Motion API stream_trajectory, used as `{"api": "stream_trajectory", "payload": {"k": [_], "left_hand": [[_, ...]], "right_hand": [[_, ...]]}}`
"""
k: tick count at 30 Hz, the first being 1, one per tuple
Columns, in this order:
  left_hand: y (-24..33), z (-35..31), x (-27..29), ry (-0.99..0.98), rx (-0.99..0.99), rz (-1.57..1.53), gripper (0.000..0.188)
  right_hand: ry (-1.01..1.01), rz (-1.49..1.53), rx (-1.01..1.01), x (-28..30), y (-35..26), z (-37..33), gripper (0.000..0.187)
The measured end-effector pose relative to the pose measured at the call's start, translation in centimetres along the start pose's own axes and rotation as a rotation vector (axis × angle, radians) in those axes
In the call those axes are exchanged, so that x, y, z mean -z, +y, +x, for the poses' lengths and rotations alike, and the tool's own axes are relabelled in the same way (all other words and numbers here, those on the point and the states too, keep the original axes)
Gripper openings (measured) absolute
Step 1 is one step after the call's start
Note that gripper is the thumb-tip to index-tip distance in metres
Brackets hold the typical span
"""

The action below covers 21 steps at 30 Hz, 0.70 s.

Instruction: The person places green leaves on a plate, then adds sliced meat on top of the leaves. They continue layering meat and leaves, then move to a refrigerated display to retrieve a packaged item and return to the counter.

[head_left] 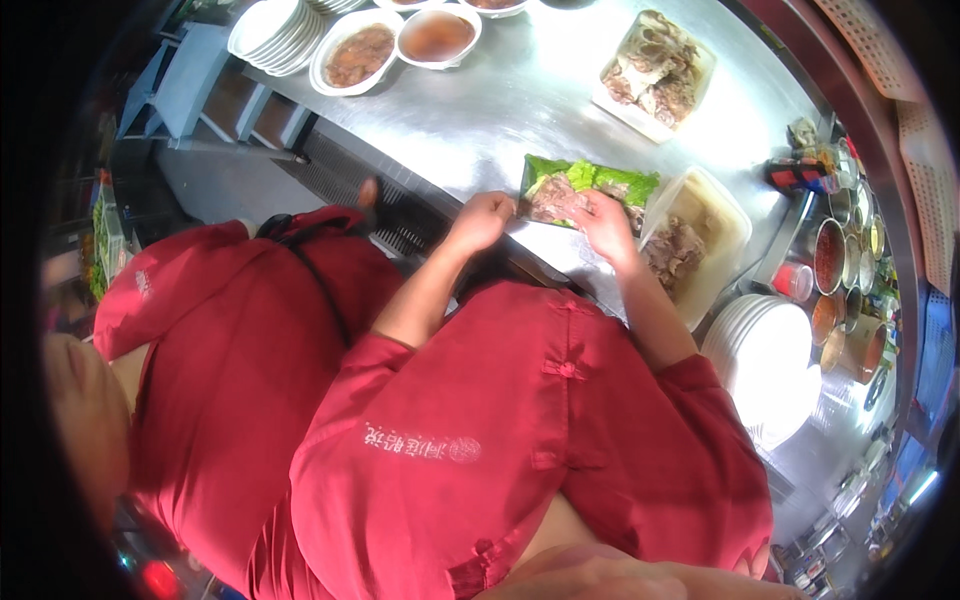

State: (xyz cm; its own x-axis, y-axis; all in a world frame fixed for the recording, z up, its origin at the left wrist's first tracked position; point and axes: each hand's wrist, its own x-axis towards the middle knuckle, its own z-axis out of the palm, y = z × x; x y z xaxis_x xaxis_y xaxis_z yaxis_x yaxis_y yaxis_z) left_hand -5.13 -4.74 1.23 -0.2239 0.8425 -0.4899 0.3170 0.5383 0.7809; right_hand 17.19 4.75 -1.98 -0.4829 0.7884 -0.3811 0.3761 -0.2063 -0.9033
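A dark rectangular plate (527, 180) lies on the steel counter in front of me, lined with green lettuce leaves (582, 172). Pale pink-brown pieces of cooked meat (554, 199) are heaped on the leaves. My right hand (604, 222) is over the plate, its fingers closed at the meat. Beside the plate's left end, my left hand (486, 219) has its fingers curled together; whatever they may grip is too small to make out. Close to my right forearm stands a white tub (722, 232) with more meat pieces (675, 250) inside.
Another white tub (627, 123) of meat sits farther back. Bowls of brown food (358, 57) and stacked white bowls (268, 35) are at the far left. Stacked white plates (765, 345) stand at right, near sauce containers (828, 255). A co-worker in red (230, 330) is close on my left.
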Motion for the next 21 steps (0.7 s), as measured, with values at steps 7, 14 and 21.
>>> {"api": "stream_trajectory", "payload": {"k": [7, 14, 21], "left_hand": [[1.7, -0.9, -2.9, -0.131, -0.198, -0.289, 0.034], [0.9, -1.0, -4.8, -0.073, -0.308, -0.208, 0.015], [-0.4, 0.0, -4.3, 0.107, -0.15, -0.085, 0.012]], "right_hand": [[-0.325, -0.11, 0.059, -1.1, -1.3, -0.7, 0.024], [-0.051, 0.152, 0.125, -2.9, 2.3, -1.5, 0.019], [0.07, 0.055, 0.12, -1.3, 1.5, -1.9, 0.02]]}}
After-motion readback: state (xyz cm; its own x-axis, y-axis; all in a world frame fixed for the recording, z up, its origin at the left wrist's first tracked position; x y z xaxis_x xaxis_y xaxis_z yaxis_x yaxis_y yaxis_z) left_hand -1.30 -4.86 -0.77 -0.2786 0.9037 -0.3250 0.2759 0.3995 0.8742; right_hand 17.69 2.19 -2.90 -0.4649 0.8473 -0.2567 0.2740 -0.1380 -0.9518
